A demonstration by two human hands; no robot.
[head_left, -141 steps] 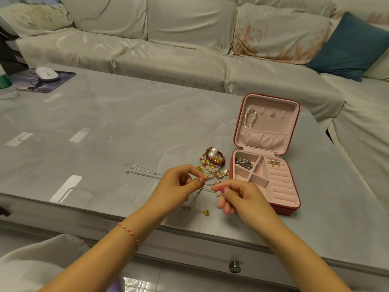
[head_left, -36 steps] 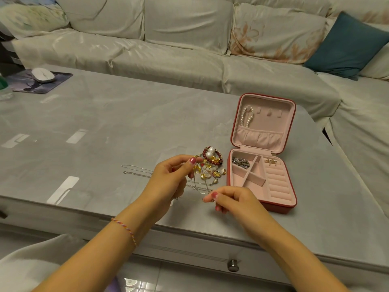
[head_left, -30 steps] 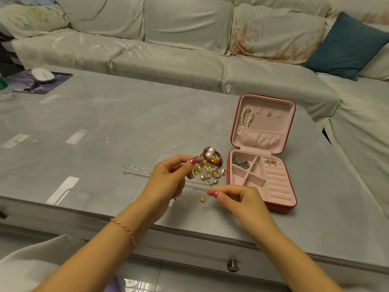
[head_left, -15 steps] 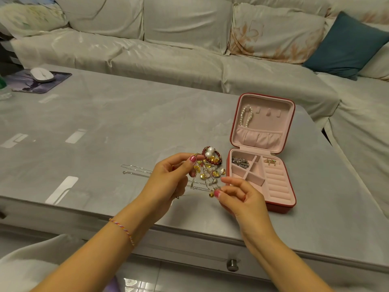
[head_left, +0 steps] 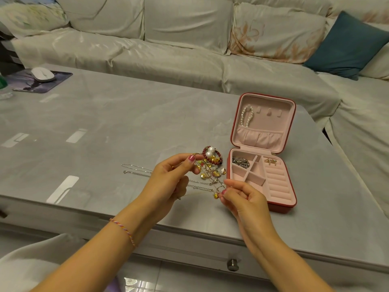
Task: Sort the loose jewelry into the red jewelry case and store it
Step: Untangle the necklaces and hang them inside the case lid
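Both hands working thin gold necklace [head_left: 212, 182]: left hand [head_left: 168, 182] pinching upper end, right hand [head_left: 242, 197] pinching pendant end. Red jewelry case [head_left: 291, 204] lying open, holding pearl bracelet [head_left: 246, 115], silver chain [head_left: 241, 162], gold earrings [head_left: 271, 161]; jewelry pile [head_left: 211, 163] and silver necklaces [head_left: 136, 168] waiting on table [head_left: 105, 123].

Single head-worn view, wide-angle, looking forward and down, table [head_left: 117, 123] close

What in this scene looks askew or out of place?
In the red jewelry case, the pink cross-shaped divider sits skewed and lifted, not square with the walls. Loose jewelry lies heaped beside the case.
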